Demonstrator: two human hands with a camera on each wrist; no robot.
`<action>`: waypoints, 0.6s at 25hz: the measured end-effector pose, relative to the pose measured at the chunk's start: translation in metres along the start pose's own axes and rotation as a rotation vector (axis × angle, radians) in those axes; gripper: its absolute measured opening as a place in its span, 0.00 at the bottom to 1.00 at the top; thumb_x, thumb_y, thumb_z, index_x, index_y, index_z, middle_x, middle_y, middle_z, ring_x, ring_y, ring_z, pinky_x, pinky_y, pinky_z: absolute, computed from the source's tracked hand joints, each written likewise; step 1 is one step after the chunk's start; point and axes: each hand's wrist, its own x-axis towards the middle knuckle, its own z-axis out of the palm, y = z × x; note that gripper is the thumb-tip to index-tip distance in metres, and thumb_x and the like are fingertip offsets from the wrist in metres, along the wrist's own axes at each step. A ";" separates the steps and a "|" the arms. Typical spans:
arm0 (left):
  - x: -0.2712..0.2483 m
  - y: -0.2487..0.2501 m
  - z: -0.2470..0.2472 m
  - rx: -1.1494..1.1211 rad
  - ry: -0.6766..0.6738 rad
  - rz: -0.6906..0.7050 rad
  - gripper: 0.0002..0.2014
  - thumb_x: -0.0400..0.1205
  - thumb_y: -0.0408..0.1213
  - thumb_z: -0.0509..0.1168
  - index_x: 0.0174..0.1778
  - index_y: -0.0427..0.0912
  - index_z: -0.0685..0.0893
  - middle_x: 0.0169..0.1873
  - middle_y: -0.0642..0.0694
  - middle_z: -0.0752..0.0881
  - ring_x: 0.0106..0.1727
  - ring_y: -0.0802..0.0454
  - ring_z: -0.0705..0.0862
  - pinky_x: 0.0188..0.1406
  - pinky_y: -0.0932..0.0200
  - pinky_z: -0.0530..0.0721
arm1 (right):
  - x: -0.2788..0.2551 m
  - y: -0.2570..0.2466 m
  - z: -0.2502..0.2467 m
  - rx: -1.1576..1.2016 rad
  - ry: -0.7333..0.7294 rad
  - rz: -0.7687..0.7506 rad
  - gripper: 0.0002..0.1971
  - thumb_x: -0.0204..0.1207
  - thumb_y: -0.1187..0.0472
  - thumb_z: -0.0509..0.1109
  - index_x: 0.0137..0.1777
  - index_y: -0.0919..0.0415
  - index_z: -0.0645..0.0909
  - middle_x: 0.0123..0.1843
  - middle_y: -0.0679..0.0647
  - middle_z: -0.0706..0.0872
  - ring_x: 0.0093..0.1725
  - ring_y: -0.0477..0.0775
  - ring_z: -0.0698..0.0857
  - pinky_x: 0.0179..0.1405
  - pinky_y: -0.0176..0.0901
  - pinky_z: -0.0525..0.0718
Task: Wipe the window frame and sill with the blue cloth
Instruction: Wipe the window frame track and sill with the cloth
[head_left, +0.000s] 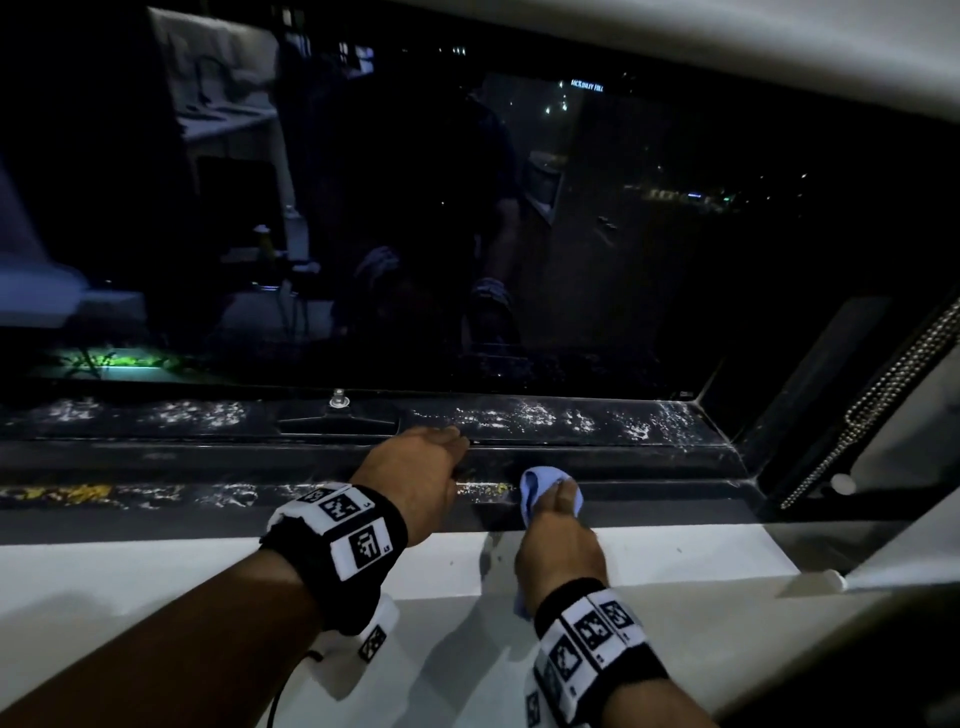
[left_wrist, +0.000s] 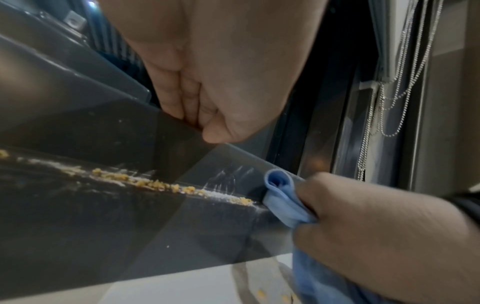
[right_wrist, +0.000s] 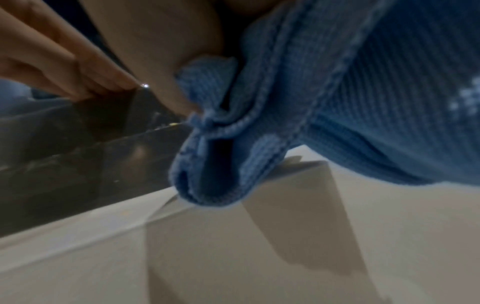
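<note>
Ribbed blue cloth (head_left: 535, 493), bunched into folds, pinched in right hand (head_left: 558, 540) and pressed on dark glossy window frame (head_left: 649, 457), at its lower rail. Left hand (head_left: 415, 478) just left of cloth, curled fingers (left_wrist: 179, 98) resting on a frame ridge, gripping nothing. Yellow crumbs (left_wrist: 155, 184) and white powder along frame between hands. White sill (head_left: 156, 571) below frame. Dark glass above, reflections hard to make out.

Both hands reach forward, the left hand (head_left: 415, 470) fingers curled downward, the right hand (head_left: 558, 540) clenched, gripping.

Blue cloth (left_wrist: 284, 202) beside yellow crumbs (left_wrist: 155, 184)
</note>
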 end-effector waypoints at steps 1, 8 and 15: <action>0.000 0.001 0.000 0.018 -0.003 0.001 0.26 0.82 0.40 0.57 0.78 0.47 0.61 0.80 0.50 0.62 0.78 0.51 0.61 0.77 0.55 0.62 | -0.001 -0.003 0.002 -0.025 -0.006 -0.046 0.40 0.77 0.74 0.59 0.80 0.70 0.36 0.82 0.68 0.58 0.62 0.67 0.82 0.58 0.54 0.82; -0.003 0.003 0.001 0.068 -0.024 0.005 0.27 0.83 0.38 0.55 0.79 0.46 0.57 0.81 0.49 0.58 0.79 0.50 0.58 0.78 0.56 0.59 | -0.007 0.015 -0.018 -0.188 -0.041 -0.179 0.38 0.76 0.74 0.55 0.82 0.62 0.39 0.83 0.59 0.59 0.62 0.64 0.81 0.59 0.54 0.80; -0.003 -0.001 -0.007 -0.029 0.015 0.017 0.21 0.76 0.38 0.59 0.67 0.43 0.75 0.69 0.46 0.77 0.70 0.46 0.74 0.67 0.51 0.75 | -0.010 0.003 -0.015 0.022 0.044 -0.320 0.28 0.77 0.69 0.58 0.77 0.56 0.61 0.68 0.62 0.80 0.61 0.61 0.83 0.58 0.49 0.81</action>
